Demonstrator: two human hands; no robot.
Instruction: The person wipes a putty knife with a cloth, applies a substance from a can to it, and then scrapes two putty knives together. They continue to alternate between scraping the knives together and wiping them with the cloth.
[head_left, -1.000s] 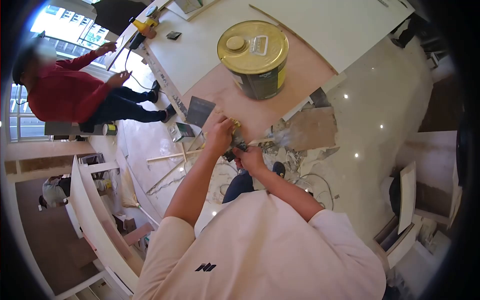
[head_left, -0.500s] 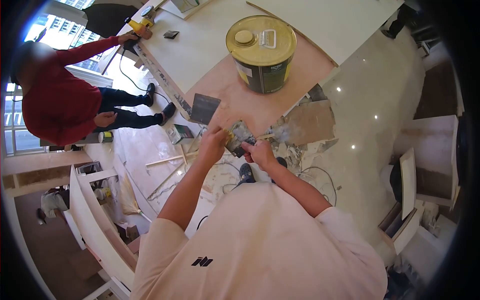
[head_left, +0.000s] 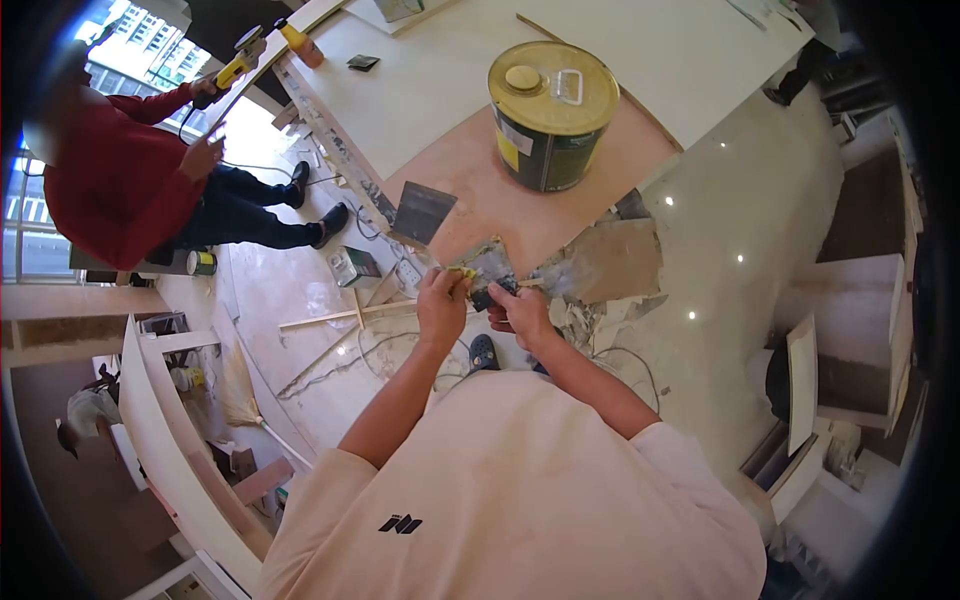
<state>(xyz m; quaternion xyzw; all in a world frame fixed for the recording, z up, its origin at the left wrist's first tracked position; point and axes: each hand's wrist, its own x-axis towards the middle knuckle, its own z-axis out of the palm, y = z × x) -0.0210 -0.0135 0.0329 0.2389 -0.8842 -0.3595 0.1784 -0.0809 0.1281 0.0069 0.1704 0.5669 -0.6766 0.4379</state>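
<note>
My left hand (head_left: 442, 297) and my right hand (head_left: 520, 310) meet in front of me over a smeared putty knife (head_left: 487, 262). The right hand grips its dark handle, and the left hand pinches the yellowish stuff at the blade's edge. A second flat grey scraper blade (head_left: 423, 211) lies on the brown board (head_left: 470, 190) just beyond my hands. A gold-lidded tin can (head_left: 550, 110) stands upright farther back on that board.
A person in a red top (head_left: 110, 180) stands at the left holding a yellow tool (head_left: 232, 68) with a cord. White panels (head_left: 420, 70) cover the bench. Torn cardboard (head_left: 610, 262), wood strips (head_left: 340, 318) and cables litter the glossy floor. White shelving (head_left: 170, 430) stands at lower left.
My hands and the putty knife have shifted slightly right and stayed together. The view has moved, so the tin sits farther right. The person in red has lifted the yellow tool off the bench.
</note>
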